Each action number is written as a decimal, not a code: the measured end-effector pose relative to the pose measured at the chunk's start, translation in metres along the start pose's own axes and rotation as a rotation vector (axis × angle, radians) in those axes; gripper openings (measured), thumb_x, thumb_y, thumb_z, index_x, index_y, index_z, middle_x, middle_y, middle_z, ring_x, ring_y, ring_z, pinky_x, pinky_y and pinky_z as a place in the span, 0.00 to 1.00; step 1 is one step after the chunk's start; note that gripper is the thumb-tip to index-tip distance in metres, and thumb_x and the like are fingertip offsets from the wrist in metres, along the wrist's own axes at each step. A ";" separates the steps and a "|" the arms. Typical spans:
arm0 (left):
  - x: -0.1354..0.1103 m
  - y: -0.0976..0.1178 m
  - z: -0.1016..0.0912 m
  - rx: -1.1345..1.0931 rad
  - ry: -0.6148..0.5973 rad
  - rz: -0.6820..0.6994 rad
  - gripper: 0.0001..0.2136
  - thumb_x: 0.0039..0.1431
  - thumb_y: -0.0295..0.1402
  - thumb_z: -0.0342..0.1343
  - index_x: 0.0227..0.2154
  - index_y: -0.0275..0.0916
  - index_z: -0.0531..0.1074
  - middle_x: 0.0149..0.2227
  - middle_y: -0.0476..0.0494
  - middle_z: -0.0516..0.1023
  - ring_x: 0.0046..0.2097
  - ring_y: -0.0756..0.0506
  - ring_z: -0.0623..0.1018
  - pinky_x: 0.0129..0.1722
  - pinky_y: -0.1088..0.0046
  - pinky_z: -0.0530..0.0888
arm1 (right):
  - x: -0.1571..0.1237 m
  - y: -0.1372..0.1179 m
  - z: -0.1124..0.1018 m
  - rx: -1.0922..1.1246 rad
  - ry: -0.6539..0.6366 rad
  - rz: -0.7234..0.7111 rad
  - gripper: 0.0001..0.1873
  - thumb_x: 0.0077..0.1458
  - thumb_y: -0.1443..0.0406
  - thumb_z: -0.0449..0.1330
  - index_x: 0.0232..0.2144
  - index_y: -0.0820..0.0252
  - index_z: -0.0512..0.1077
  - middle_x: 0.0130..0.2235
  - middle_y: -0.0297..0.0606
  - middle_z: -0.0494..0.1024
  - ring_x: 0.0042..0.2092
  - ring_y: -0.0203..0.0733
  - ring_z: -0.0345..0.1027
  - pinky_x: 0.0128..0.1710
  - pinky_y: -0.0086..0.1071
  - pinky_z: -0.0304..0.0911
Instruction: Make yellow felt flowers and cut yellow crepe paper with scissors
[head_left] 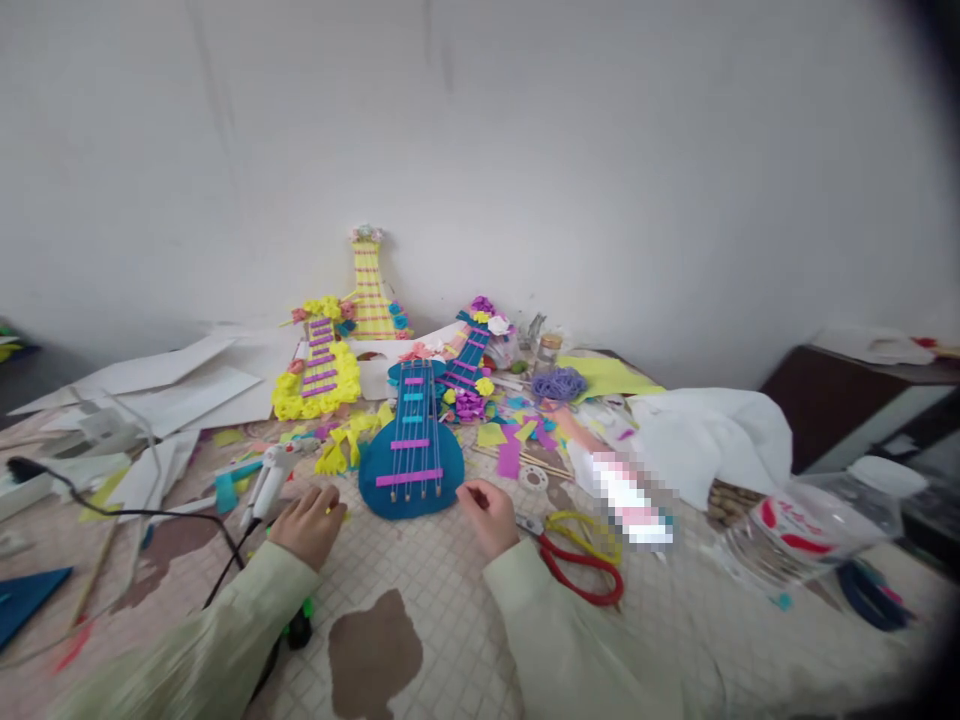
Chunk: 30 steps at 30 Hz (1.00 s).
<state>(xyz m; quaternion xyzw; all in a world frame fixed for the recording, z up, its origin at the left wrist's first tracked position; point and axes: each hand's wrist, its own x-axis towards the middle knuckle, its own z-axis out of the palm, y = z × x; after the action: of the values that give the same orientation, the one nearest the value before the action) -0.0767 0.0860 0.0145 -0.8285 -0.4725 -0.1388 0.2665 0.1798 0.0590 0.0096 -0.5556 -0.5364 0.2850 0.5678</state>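
Observation:
A blue paper guitar (pixel 382 455) with purple and light-blue cross strips and thin string-like lines lies between my hands, its neck pointing away. Curled in on the table at its lower left is my left hand (pixel 306 527); a small yellow bit shows by its fingertips, and I cannot make out what they hold. My right hand (pixel 491 514) has thumb and forefinger pinched together at the guitar's lower right edge. Whether they grip anything is hidden. Left of my left hand stands a white glue gun (pixel 268 482) with a black cord. Scissors with red handles (pixel 581 575) lie right of my right hand.
Decorated yellow (pixel 367 290) and blue (pixel 469 360) paper guitars stand near the wall. Yellow crepe-paper pieces (pixel 341 448), purple yarn (pixel 559 384) and paper scraps (pixel 510 455) lie behind. A clear plastic jug (pixel 795 540) is at right; white sheets (pixel 180 365) lie left.

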 end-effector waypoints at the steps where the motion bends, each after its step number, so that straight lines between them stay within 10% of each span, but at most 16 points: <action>1: -0.001 -0.002 0.005 0.036 -0.028 0.002 0.12 0.55 0.26 0.45 0.22 0.38 0.71 0.29 0.42 0.73 0.32 0.45 0.73 0.28 0.70 0.69 | 0.000 0.000 -0.002 0.001 0.016 0.000 0.10 0.45 0.62 0.54 0.22 0.63 0.71 0.20 0.34 0.70 0.23 0.36 0.62 0.24 0.28 0.59; 15: -0.027 -0.014 0.029 -0.229 -0.137 0.006 0.13 0.54 0.33 0.44 0.35 0.40 0.73 0.42 0.40 0.75 0.44 0.43 0.73 0.37 0.67 0.70 | -0.002 -0.006 -0.005 0.001 0.037 -0.018 0.10 0.46 0.62 0.53 0.21 0.62 0.70 0.20 0.34 0.70 0.23 0.36 0.61 0.24 0.28 0.59; 25: -0.026 -0.012 0.017 -0.182 -0.273 -0.215 0.16 0.52 0.37 0.44 0.40 0.39 0.71 0.47 0.40 0.72 0.46 0.42 0.72 0.46 0.63 0.66 | -0.001 0.000 -0.005 -0.029 0.031 -0.026 0.11 0.45 0.61 0.53 0.21 0.62 0.71 0.20 0.34 0.71 0.23 0.37 0.62 0.26 0.29 0.58; 30: -0.023 0.012 -0.008 -0.296 -0.100 -0.124 0.15 0.53 0.36 0.44 0.39 0.39 0.71 0.45 0.37 0.73 0.45 0.39 0.72 0.42 0.60 0.68 | 0.000 0.000 -0.006 -0.038 0.025 -0.027 0.12 0.46 0.61 0.53 0.21 0.63 0.71 0.20 0.34 0.71 0.23 0.36 0.61 0.26 0.29 0.58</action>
<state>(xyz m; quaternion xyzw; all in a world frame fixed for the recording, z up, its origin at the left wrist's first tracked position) -0.0779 0.0604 0.0066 -0.8338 -0.5099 -0.1816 0.1086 0.1848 0.0568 0.0110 -0.5626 -0.5418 0.2601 0.5677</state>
